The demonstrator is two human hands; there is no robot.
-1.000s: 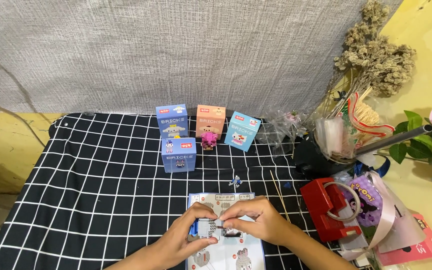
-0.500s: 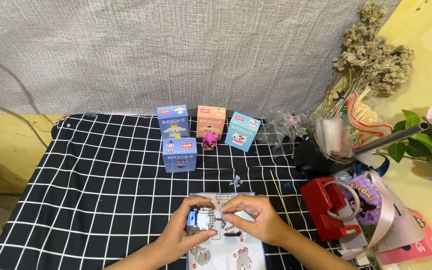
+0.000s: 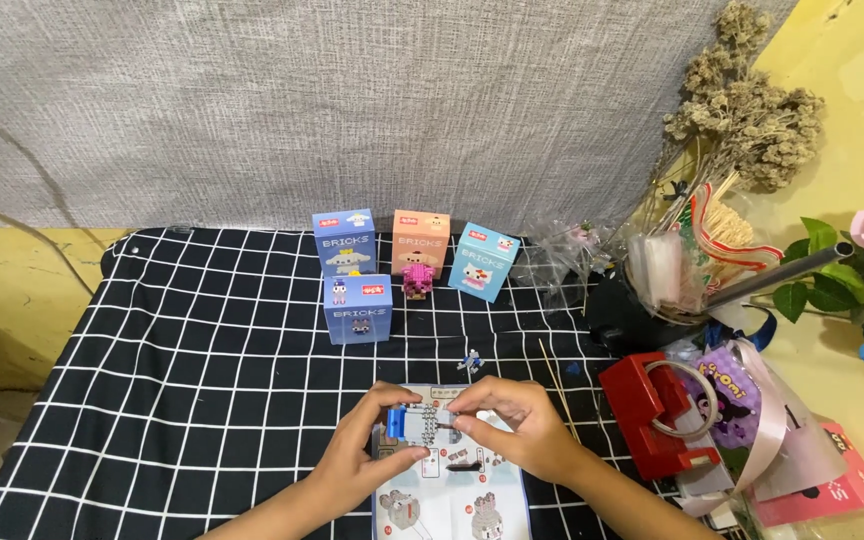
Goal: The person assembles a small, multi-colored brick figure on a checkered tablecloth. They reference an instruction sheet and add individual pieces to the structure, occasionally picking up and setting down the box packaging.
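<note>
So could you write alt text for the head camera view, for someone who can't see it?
Two hands, left and right, hold a small blue and white brick model over an instruction sheet on a black grid-patterned tablecloth. Four small boxes and a tiny pink figure stand behind.

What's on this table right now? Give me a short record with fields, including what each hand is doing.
Surface: black cloth with white grid lines
Left hand: grips the blue end of a small blue and white brick model
Right hand: pinches the model's white end from above
Under the hands: printed instruction sheet
Behind: four small cardboard boxes, two blue, one orange, one light blue
Beside the orange box: small pink brick figure
Right side: red plastic tape dispenser
</note>
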